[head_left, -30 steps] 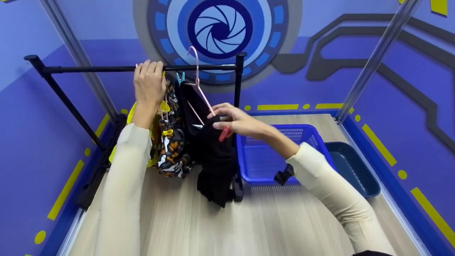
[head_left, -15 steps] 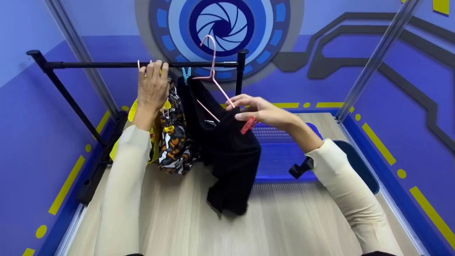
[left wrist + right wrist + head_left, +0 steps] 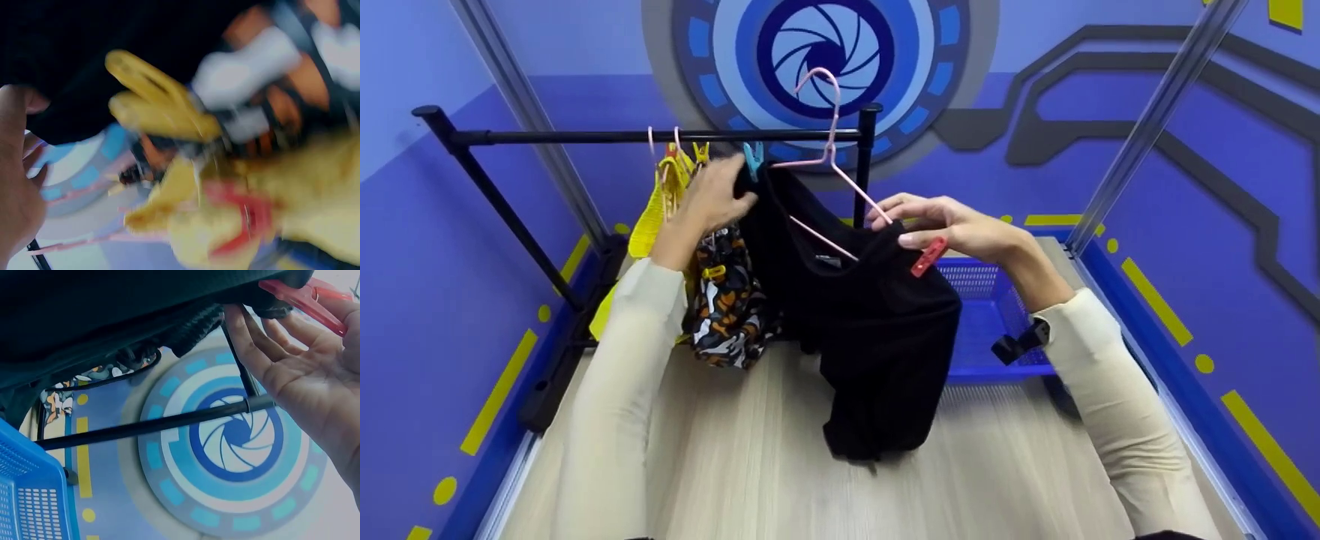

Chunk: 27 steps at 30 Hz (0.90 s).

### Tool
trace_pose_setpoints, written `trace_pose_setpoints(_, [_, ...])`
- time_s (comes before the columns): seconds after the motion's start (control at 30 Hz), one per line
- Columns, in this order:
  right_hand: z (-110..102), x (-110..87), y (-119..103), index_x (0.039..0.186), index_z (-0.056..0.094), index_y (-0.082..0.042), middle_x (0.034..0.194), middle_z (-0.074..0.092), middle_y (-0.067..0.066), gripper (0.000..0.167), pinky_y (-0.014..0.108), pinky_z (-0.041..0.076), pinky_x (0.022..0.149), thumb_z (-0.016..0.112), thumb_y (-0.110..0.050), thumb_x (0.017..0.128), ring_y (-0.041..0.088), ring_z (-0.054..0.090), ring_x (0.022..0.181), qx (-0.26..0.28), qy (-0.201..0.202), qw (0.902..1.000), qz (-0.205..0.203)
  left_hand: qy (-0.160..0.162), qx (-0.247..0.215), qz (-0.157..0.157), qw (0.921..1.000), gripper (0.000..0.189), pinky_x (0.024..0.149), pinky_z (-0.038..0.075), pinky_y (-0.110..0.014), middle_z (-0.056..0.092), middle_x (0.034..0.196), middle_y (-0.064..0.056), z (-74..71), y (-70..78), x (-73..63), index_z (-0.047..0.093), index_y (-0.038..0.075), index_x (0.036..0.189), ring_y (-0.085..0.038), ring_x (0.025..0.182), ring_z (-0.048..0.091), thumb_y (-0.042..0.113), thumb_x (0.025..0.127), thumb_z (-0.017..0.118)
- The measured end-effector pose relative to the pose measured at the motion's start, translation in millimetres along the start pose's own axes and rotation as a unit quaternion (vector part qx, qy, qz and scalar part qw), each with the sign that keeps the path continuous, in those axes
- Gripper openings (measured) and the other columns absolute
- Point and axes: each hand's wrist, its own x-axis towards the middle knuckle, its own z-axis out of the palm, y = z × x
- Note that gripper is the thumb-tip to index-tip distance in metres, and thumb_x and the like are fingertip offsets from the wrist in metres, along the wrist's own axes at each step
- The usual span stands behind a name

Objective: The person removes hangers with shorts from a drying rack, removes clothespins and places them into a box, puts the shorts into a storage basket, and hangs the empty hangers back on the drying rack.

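Note:
A black shirt (image 3: 877, 322) hangs on a pink clothes hanger (image 3: 834, 127), whose hook stands free above and in front of the rail. A light blue clothespin (image 3: 753, 159) sits at the shirt's left shoulder, a red clothespin (image 3: 928, 256) at its right. My right hand (image 3: 960, 225) pinches the right shoulder over the hanger's arm, beside the red clothespin. With thumb and fingers apart, my left hand (image 3: 709, 199) is at the left shoulder, fingertips close to the blue clothespin. In the left wrist view the left hand (image 3: 19, 180) is right by the black cloth (image 3: 62, 73), blurred.
The black rail (image 3: 585, 137) carries a yellow garment (image 3: 649, 217) and a camouflage-patterned garment (image 3: 727, 315) with yellow clothespins, on pink hangers. Behind the shirt on the right stands a blue plastic basket (image 3: 990, 367). Purple panels wall in the wood-look floor (image 3: 750, 465).
My left hand has let go of the rail and come down and right to the shirt's left shoulder. The right hand has drawn the shirt and hanger rightward, spreading the shirt out.

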Motion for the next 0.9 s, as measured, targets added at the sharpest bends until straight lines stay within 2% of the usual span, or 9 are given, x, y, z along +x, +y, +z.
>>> trace_pose_setpoints(0.1, [-8,-7.5,3,0.135,0.056,0.011,0.148,0.049,0.012,0.036,0.029,0.048,0.107,0.054,0.000,0.101,0.027,0.040,0.144,-0.006,-0.008,0.9999,-0.001,-0.041,-0.067,-0.025,0.9966,0.062,0.122,0.027,-0.059,0.041,0.155,-0.031,-0.5,3.9,2.6,0.043,-0.005,0.150,-0.049,0.145,0.036,0.025,0.099,0.061])
trace_pose_setpoints(0.2, [-18,-16.3,7,0.136,0.057,0.008,0.149,0.048,0.011,0.035,0.031,0.056,0.094,0.054,-0.001,0.102,0.023,0.047,0.139,0.005,-0.007,0.9998,0.020,-0.036,-0.080,-0.017,0.9960,0.052,0.119,0.030,-0.060,0.048,0.149,-0.029,-0.5,6.3,2.7,0.053,0.000,0.145,-0.048,0.140,0.040,0.025,0.100,0.064])
trace_pose_setpoints(0.3, [-30,-25.0,12,0.136,0.060,0.001,0.149,0.051,0.006,0.033,0.032,0.061,0.078,0.053,-0.004,0.104,0.017,0.058,0.125,0.032,0.004,0.9974,0.064,-0.023,-0.064,-0.005,0.9977,0.046,0.114,0.037,-0.059,0.055,0.141,-0.027,0.4,11.1,0.9,0.057,0.003,0.140,-0.045,0.133,0.048,0.025,0.101,0.064])
trace_pose_setpoints(0.37, [-37,-30.4,16,0.135,0.061,-0.004,0.144,0.056,0.001,0.032,0.031,0.061,0.072,0.052,-0.008,0.105,0.014,0.064,0.110,0.059,0.015,0.9933,0.099,-0.009,-0.043,0.003,0.9990,0.043,0.108,0.043,-0.059,0.058,0.135,-0.026,2.1,15.1,0.1,0.058,0.002,0.138,-0.045,0.127,0.055,0.026,0.102,0.063])
trace_pose_setpoints(0.43, [-44,-35.3,23,0.137,0.061,-0.008,0.127,0.061,-0.001,0.032,0.029,0.060,0.073,0.049,-0.014,0.108,0.010,0.063,0.093,0.084,0.020,0.9882,0.127,0.010,-0.017,0.020,0.9996,0.041,0.101,0.049,-0.058,0.061,0.129,-0.027,5.1,18.3,0.0,0.058,-0.001,0.135,-0.046,0.119,0.060,0.025,0.103,0.061])
trace_pose_setpoints(0.57, [-55,-46.8,37,0.152,0.046,-0.015,0.128,0.057,-0.005,0.042,0.030,0.060,0.079,0.042,-0.025,0.111,0.010,0.064,0.081,0.119,0.012,0.9818,0.148,0.043,0.031,0.054,0.9971,0.036,0.090,0.054,-0.057,0.065,0.115,-0.029,12.4,20.8,0.4,0.057,-0.005,0.127,-0.048,0.105,0.066,0.024,0.105,0.057])
trace_pose_setpoints(0.67, [-63,-58.4,45,0.159,0.032,-0.017,0.136,0.059,-0.004,0.050,0.030,0.059,0.087,0.042,-0.019,0.110,0.014,0.069,0.091,0.111,0.007,0.9815,0.155,0.059,0.050,0.060,0.9952,0.033,0.086,0.056,-0.057,0.065,0.109,-0.029,15.7,20.5,-0.2,0.058,-0.006,0.123,-0.049,0.099,0.067,0.023,0.106,0.055])
trace_pose_setpoints(0.83, [-72,-74.9,53,0.158,0.033,-0.011,0.099,0.074,-0.006,0.068,0.023,0.057,0.085,0.062,0.001,0.098,0.007,0.069,0.094,0.035,0.037,0.9820,0.182,0.075,0.060,0.055,0.9938,0.029,0.081,0.056,-0.058,0.067,0.103,-0.027,14.7,24.1,-1.3,0.060,-0.002,0.117,-0.049,0.094,0.068,0.024,0.105,0.057])
trace_pose_setpoints(0.9, [-74,-78.6,53,0.157,0.035,-0.008,0.092,0.074,-0.008,0.072,0.022,0.057,0.082,0.067,0.004,0.094,0.006,0.070,0.090,-0.001,0.056,0.9822,0.179,0.068,0.072,0.056,0.9935,0.029,0.076,0.056,-0.056,0.069,0.100,-0.025,11.4,28.3,-1.9,0.061,0.000,0.114,-0.048,0.089,0.068,0.028,0.104,0.058])
